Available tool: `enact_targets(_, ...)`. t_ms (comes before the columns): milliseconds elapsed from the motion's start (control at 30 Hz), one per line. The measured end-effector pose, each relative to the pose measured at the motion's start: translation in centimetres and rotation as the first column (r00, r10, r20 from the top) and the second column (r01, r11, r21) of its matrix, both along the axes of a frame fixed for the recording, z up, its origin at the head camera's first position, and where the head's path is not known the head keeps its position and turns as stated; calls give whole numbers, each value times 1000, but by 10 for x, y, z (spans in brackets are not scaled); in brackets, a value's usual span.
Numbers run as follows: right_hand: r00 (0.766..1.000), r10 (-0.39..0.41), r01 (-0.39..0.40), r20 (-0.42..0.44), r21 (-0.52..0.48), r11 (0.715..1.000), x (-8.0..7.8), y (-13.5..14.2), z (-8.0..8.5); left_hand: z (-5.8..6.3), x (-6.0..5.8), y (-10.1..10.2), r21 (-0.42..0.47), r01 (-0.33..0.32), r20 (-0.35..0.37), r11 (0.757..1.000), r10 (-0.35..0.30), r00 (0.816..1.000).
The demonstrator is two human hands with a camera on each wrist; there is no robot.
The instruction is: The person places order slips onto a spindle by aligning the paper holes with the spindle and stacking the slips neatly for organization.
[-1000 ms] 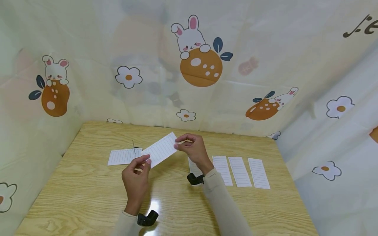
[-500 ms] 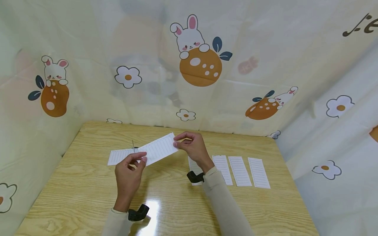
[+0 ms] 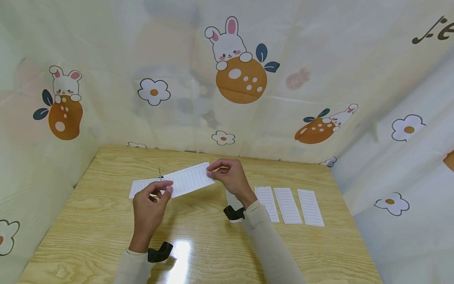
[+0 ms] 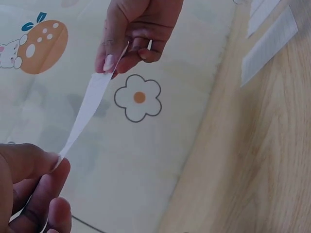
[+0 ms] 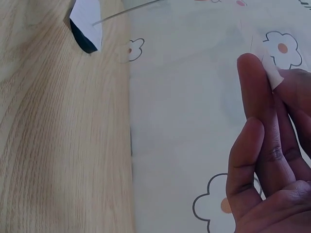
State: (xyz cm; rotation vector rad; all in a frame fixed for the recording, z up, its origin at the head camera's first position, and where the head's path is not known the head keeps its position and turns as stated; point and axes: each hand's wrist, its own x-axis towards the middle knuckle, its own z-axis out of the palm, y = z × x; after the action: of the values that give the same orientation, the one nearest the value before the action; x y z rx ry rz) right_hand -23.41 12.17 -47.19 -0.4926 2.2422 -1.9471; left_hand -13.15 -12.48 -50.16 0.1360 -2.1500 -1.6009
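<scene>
A lined white paper slip is stretched aslant above the table between both hands. My left hand pinches its near left end between thumb and finger. At the upper right end, my right hand pinches it the same way. Seen edge-on in the left wrist view, the slip is slightly twisted. Behind its left end a thin upright metal spike rises through another lined slip. In the right wrist view the spike's dark base shows under that slip.
Several lined slips lie in a row at the right of the wooden table; the leftmost is partly hidden by the right wrist. A patterned curtain borders the table's back and sides.
My left hand has moved left and slightly up, bringing the held slip's left end toward the spike. The slip lies flatter than before. My right hand has hardly moved.
</scene>
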Motion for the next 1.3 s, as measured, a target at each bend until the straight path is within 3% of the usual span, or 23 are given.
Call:
enact_targets(533,1000,-1,1,0,-39,999,5,-18,2,7,-4,-13,-26,-97,-38,995,96,995)
enact_targets(933,1000,3,-3,0,-55,998,4,-29,-1,10,-7,-20,-19,-137,-58,990,136,989)
enact_targets(1300,1000,-13,13,0,-43,999,3,-45,0,15,-11,-34,-66,-157,-51,985,154,987)
